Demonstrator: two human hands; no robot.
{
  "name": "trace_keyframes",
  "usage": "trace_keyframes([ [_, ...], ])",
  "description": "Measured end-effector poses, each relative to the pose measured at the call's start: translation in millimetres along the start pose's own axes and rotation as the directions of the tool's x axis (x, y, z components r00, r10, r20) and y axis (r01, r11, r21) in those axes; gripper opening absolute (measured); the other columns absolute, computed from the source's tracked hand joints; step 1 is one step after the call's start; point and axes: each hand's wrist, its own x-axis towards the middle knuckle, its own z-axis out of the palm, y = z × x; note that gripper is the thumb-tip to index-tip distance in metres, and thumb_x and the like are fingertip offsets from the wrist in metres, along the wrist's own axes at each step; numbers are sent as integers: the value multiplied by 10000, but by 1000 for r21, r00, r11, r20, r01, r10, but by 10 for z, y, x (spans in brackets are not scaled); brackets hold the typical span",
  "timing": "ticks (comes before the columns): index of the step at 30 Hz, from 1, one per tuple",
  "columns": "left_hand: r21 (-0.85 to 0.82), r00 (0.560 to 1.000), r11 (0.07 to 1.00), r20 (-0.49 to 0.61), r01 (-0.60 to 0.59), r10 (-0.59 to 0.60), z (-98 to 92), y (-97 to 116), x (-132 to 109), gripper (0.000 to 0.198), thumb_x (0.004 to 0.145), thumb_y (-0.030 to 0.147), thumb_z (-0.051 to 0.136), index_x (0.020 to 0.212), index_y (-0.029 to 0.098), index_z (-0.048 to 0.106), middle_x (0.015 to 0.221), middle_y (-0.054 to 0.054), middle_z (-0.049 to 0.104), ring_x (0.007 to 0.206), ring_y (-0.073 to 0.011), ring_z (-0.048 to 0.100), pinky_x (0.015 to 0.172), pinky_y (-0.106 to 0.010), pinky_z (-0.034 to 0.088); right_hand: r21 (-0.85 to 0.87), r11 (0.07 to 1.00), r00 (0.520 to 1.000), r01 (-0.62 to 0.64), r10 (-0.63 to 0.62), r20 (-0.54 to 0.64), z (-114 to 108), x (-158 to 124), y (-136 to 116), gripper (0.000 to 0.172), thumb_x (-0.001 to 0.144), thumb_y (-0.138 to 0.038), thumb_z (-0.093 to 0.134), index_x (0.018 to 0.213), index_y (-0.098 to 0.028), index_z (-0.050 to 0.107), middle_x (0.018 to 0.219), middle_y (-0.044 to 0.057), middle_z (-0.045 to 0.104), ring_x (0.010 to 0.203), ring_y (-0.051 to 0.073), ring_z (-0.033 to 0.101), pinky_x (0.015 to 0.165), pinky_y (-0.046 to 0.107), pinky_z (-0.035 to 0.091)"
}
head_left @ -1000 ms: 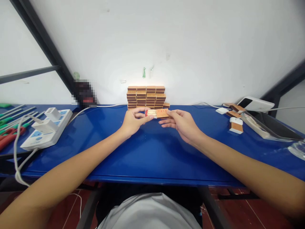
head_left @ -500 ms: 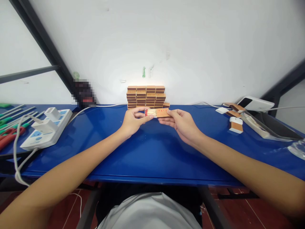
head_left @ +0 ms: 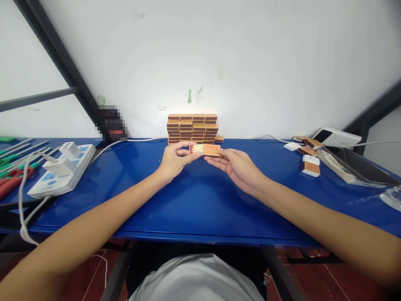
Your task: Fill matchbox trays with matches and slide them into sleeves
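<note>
A partly open matchbox [head_left: 212, 150] is held level between my hands, above the middle of the blue table [head_left: 188, 200]. Red-headed matches [head_left: 196, 149] show in its tray, which sticks out toward the left. My left hand [head_left: 175, 161] pinches the tray end between thumb and fingers. At the other end, my right hand [head_left: 239, 165] grips the printed sleeve, thumb on top and fingers below. Just behind the hands, a stack of matchboxes [head_left: 192, 127] stands against the wall in several columns; its lowest part is partly hidden.
On the left lie a white power strip [head_left: 67, 175] with plugged-in adapters, a cable and red-handled tools [head_left: 15, 179]. Several matchboxes [head_left: 311, 167], a white device [head_left: 338, 137] and a dark pouch [head_left: 363, 167] lie at the right. A single matchbox [head_left: 219, 139] is beside the stack.
The matchbox has shifted slightly left and its sleeve seems to have slid a little further over the matches. My right hand has moved slightly left and down along the sleeve.
</note>
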Motion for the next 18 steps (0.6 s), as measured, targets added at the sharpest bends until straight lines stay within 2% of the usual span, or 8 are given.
trace_keyframes([
  [5,-8,999,1000,31,16,-16,-1,-3,1,673,717,471,957,1279,147,775,935,-93,821,740,-158,675,670,-273,529,-30,999,1000,10,-10,-1,-37,47,17,158,1039,-150,606,904,-143,687,1027,147,821,951,229,821,997,396,664],
  [10,28,992,999,120,36,-39,-27,-4,32,761,700,476,968,1351,145,753,906,-78,827,693,-132,640,685,-270,518,-151,983,991,102,-114,-76,-32,67,1,156,1057,-186,612,903,-192,591,860,73,797,818,205,821,861,391,702],
  [13,26,985,999,172,25,-29,-50,-10,52,747,702,482,965,1339,149,762,924,-76,831,685,-132,643,687,-276,521,-172,979,991,111,-121,-50,-38,73,-6,155,1062,-196,602,917,-215,549,825,46,781,794,201,818,827,388,703],
  [18,10,965,1000,261,-7,4,-88,15,66,696,726,450,957,1323,146,769,1010,-94,838,796,-179,726,749,-288,552,-170,982,996,82,-85,-7,-68,93,-18,138,1057,-188,587,936,-221,529,866,55,776,782,206,812,797,401,704],
])
